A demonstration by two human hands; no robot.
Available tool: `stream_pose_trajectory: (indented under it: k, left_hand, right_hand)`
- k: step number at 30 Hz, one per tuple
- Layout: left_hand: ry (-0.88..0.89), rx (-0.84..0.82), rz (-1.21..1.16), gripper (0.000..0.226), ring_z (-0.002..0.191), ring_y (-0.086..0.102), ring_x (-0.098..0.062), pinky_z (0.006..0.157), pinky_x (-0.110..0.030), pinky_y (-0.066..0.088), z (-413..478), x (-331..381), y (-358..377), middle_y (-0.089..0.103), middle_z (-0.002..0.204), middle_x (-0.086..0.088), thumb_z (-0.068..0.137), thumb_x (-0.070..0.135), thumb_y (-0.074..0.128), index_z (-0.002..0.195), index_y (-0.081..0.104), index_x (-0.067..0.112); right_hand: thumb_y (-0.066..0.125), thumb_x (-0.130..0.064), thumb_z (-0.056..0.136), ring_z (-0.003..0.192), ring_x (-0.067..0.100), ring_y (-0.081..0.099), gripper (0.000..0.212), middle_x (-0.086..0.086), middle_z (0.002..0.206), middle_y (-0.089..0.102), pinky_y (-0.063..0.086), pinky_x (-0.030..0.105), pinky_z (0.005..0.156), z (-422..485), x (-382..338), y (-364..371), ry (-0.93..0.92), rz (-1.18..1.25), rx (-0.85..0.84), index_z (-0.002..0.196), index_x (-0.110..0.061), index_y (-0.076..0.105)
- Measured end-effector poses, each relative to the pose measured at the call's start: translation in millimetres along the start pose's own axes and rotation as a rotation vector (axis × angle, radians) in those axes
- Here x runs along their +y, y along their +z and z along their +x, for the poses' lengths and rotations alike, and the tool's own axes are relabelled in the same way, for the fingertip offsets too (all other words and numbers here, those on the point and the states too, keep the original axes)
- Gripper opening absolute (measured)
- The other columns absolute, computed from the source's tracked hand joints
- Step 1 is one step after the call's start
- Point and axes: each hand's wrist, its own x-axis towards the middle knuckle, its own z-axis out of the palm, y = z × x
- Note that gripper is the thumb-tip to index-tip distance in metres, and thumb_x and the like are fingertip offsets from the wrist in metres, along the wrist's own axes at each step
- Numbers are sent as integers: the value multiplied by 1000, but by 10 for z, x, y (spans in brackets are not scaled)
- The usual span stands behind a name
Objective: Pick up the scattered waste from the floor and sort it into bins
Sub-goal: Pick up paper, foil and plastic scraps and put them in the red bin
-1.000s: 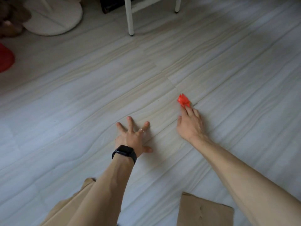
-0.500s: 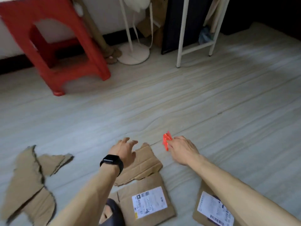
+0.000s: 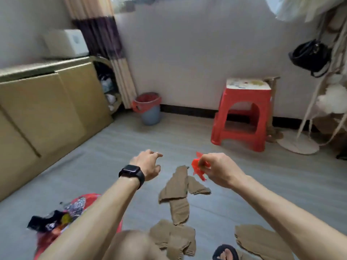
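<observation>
red scrap (image 3: 197, 168) pinched in right hand (image 3: 217, 170), held above floor (image 3: 262, 184); left hand (image 3: 148, 166) loose, holding nothing.

grey floor (image 3: 244, 186), torn cardboard pieces (image 3: 177, 196), red stool (image 3: 242, 117), bin (image 3: 149, 109)

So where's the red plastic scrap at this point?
In the head view, the red plastic scrap is pinched in the right hand, just right of centre, held above the torn cardboard pieces, nearer than the red stool.
</observation>
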Motion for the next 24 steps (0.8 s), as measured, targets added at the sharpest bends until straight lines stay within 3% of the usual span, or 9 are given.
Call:
stream_pose_trajectory:
  k: [4,8,13,16,18,20,22,24]
  left_hand:
    - [-226,-25,9,54,132,47,-22,103,-38,45,-688,-950,-33,46,145,5,89,35,53,142,45,41]
    - [-408,-61,-8,55,131,48,-25,102,-39,45,-1246,-1713,84,47,144,2,89,37,52,144,44,40]
    - [-552,-109,-60,57,131,48,-27,104,-41,45,-1629,-2399,525,50,140,0,87,49,49,143,44,40]
    - [-599,-170,-92,64,140,37,-29,110,-46,38,-1768,-2580,898,37,152,-1,86,53,48,148,35,42]
    - [-618,-180,-98,67,146,24,-29,114,-52,31,-1791,-2684,1109,25,159,0,86,57,47,149,29,45]
    - [-623,-178,-100,69,150,13,-32,116,-57,22,-1754,-2730,1234,14,163,0,86,63,45,150,24,48]
    - [-619,-201,-92,70,150,6,-35,116,-61,15,-1689,-2722,1318,8,165,1,87,66,42,151,20,49]
    - [-615,-223,-56,72,150,5,-36,114,-65,12,-1626,-2728,1403,8,165,1,86,67,40,152,19,48]
  right_hand:
    - [62,-19,88,96,17,69,11,-7,94,76,53,32,82,167,-955,532,-188,128,-58,93,-28,63]
    - [57,-22,91,102,30,65,37,5,109,73,50,33,79,266,-1723,1120,-277,170,-153,126,-31,52]
    - [54,-17,92,101,28,66,24,6,109,73,50,33,80,381,-2339,1860,-330,260,-250,111,-23,67]
    - [54,-21,94,101,26,65,23,1,110,72,49,34,80,439,-2507,2319,-361,263,-252,112,-26,67]
    - [53,-25,97,113,24,59,29,-3,127,65,46,33,89,488,-2564,2611,-408,230,-305,124,-29,62]
    - [51,-31,97,135,24,44,40,-4,152,46,39,33,108,495,-2552,2842,-509,112,-384,137,-31,52]
    - [50,-35,91,143,26,39,43,1,155,43,35,32,114,482,-2491,3081,-621,-9,-323,134,-32,54]
    - [44,-45,86,141,25,44,46,0,148,51,38,38,114,455,-2455,3324,-593,-73,-327,130,-35,55]
